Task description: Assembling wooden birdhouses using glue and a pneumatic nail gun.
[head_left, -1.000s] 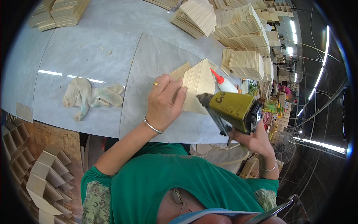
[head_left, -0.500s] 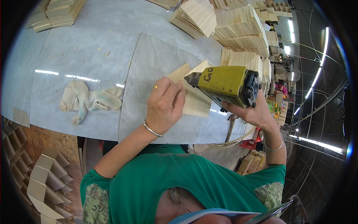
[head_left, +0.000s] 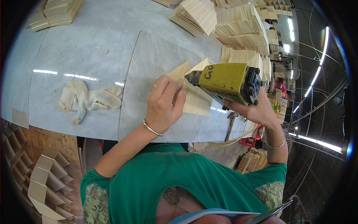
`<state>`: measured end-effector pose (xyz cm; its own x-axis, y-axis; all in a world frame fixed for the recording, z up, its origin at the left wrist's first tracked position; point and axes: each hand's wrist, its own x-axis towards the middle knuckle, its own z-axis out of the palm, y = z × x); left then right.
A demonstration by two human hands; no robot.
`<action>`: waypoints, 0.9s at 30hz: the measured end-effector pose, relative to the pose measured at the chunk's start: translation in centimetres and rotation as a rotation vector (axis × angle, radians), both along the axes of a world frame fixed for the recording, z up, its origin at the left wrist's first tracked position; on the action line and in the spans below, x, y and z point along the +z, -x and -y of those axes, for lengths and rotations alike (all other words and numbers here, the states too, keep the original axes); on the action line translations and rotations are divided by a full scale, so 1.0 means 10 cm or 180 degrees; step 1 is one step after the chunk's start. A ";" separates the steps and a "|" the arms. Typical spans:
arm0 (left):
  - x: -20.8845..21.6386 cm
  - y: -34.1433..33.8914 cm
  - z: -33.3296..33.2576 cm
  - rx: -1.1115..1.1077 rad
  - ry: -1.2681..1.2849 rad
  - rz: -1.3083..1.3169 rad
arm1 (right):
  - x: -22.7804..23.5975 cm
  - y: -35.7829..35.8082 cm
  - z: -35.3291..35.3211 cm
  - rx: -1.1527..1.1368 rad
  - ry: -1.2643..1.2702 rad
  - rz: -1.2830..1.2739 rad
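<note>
My right hand (head_left: pixel 257 112) is wrapped round the handle of a yellow-green nail gun (head_left: pixel 223 82), which has a black rear cap. The gun's dark nose points left, by the edges of thin pale wooden boards (head_left: pixel 197 101) set at an angle to each other. Just left of that nose, my left hand (head_left: pixel 166 99) pinches the boards with bent fingers and thumb. Part of another board (head_left: pixel 179 70) shows beyond the left fingers. The gun and my left hand hide most of the join, so I cannot tell whether the nose touches wood.
Stained work gloves (head_left: pixel 91 99) lie on the grey table (head_left: pixel 97 41) at left. Stacks of wooden boards (head_left: pixel 238 28) stand at the far right, another stack (head_left: pixel 61 13) at far left. A hammer-like tool (head_left: pixel 231 125) rests near the right edge. Assembled wooden frames (head_left: pixel 46 179) sit lower left.
Both hands, the nail gun and the boards keep almost the same places. The view has shifted very slightly.
</note>
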<state>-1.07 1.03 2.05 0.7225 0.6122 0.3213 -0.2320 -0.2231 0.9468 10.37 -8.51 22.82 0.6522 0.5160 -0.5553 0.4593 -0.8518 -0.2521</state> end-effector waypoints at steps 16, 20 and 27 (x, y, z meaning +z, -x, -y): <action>0.06 0.29 -0.05 -0.0311 0.0384 -0.0395 | 0.00 0.01 0.01 0.0019 0.0301 0.0075; 0.09 0.39 -0.07 -0.0382 0.0441 -0.0675 | 0.04 0.07 0.03 0.0048 0.0035 0.0077; 0.03 0.38 -0.06 -0.0426 0.0707 -0.0693 | 0.05 0.19 0.12 -0.0006 0.0108 -0.0106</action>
